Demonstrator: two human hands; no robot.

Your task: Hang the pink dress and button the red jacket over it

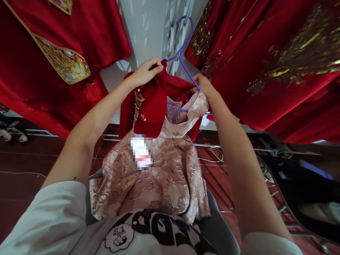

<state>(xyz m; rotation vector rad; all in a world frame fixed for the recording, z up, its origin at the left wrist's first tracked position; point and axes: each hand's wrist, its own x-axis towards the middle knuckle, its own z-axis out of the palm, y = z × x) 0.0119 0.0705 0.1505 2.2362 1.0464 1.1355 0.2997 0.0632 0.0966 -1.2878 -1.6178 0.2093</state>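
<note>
While the left hand (pixel 147 71) pinches the red velvet jacket (pixel 151 102) at eleven o'clock and the right hand (pixel 203 83) grips the purple hanger (pixel 183 60), the pink brocade lining (pixel 159 170) sags; it could slip off.

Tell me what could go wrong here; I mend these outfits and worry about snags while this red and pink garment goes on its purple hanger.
The beaded tassel brooch dangles loose on the red velvet jacket under the left hand; it might catch on the pink brocade dress.

The right hand pinches fabric against the thin purple hanger; the wire could slip from the shoulder.

The dress hem bunches low at the person's lap and may crease.
</note>
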